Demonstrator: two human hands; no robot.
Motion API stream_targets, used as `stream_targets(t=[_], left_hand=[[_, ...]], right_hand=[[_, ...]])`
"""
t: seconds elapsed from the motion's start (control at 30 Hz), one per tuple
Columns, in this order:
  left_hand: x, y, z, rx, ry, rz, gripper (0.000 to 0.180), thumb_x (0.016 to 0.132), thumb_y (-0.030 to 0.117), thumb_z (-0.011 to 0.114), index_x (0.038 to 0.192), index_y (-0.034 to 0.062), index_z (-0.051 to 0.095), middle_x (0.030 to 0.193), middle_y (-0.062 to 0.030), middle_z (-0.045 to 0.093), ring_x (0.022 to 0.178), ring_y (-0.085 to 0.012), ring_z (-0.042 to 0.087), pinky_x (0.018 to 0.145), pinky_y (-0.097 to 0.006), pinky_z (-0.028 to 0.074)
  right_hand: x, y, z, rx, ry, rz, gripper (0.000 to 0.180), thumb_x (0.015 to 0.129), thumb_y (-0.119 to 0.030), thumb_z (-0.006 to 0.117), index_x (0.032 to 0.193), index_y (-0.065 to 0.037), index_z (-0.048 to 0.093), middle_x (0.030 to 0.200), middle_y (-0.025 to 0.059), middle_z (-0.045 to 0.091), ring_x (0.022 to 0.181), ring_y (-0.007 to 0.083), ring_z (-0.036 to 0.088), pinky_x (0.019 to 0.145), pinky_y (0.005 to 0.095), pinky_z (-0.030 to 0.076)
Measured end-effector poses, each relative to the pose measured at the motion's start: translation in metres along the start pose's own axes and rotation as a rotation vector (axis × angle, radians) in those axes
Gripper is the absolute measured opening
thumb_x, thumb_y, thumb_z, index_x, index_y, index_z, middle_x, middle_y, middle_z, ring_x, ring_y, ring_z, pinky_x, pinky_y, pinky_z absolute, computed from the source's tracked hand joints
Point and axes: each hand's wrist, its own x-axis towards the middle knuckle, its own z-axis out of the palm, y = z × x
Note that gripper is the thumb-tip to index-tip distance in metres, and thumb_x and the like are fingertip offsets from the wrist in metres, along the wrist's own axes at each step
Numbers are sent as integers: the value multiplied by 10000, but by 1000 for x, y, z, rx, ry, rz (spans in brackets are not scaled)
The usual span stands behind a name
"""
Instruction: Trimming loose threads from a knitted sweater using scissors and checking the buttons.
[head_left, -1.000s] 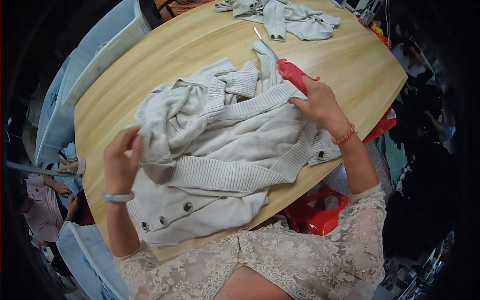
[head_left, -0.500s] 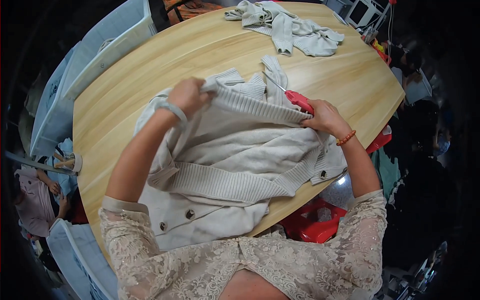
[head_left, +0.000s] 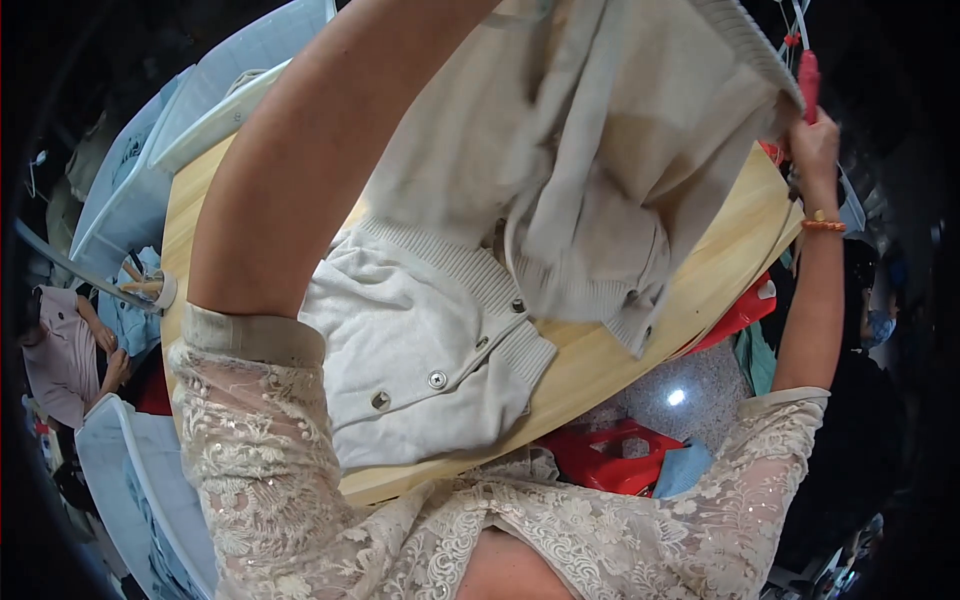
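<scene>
A cream knitted cardigan [head_left: 640, 120] hangs raised above the table, its ribbed edge stretched up toward the right. My right hand [head_left: 815, 150] is closed around that edge at the upper right, and a red-handled tool [head_left: 809, 85] sticks up from the same grip; its metal part cannot be made out. My left forearm [head_left: 350, 130] reaches up past the top edge, so the left hand itself is out of sight. Below, a second cream cardigan [head_left: 400, 340] lies on the wooden table [head_left: 560, 400], with dark buttons and a ribbed hem showing.
Pale plastic bins stand at the far left [head_left: 215, 110] and near left [head_left: 150, 490]. A cup with wooden-handled tools [head_left: 155, 288] sits at the left table edge. A red stool [head_left: 610, 455] is below the near edge. Another person's hands [head_left: 110, 350] work at the left.
The cardigan has been lifted off the pile and spread upward. Both arms have risen, the left beyond the frame and the right outward to the upper right, still with the red-handled tool.
</scene>
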Motion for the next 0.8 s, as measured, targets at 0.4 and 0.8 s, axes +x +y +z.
stream_targets(t=[0.4, 0.8], left_hand=[[-100, -39, -1, 1390, -599, 51, 421, 798, 550, 687, 909, 149, 753, 931, -122, 688, 963, -329, 597, 825, -476, 506], [-188, 37, 21, -413, -458, -844, 408, 893, 394, 692, 876, -11, 652, 666, -46, 594, 555, -106, 582, 473, -287, 500]], right_hand=[[-12, 7, -53, 238, -213, 285, 311, 971, -239, 544, 1152, 14, 552, 868, 157, 700, 655, 228, 722, 529, 293, 585], [45, -69, 56, 121, -239, 54, 252, 836, -223, 603, 895, 19, 643, 706, 81, 622, 627, 161, 629, 550, 339, 494]])
